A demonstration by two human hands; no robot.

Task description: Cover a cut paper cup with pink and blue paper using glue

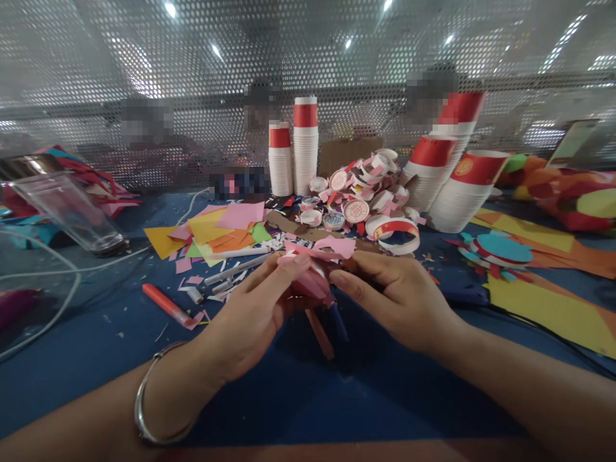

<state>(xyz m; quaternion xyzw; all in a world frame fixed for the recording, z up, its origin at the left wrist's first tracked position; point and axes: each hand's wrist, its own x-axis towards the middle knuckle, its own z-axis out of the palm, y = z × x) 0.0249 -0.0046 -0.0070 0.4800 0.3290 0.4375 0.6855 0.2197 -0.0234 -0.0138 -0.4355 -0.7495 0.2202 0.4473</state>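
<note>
Head view: we pinch the pink paper piece (315, 269) mid-surface, left hand (255, 314) and right hand (399, 298) both closed on it | cut cup rims (359, 199) behind | cup stacks (294, 151) at far edge | empty glass (67, 208) lying at left.

A single view, worn on the person's head, looks forward and down over the near edge of the blue table (298, 398). It sits close: both forearms enter from the bottom corners, and the left hand (250, 314) and right hand (399, 298) meet mid-frame. It faces the table's far edge, where a perforated screen (192, 77) closes the scene, bowed by the wide lens
</note>
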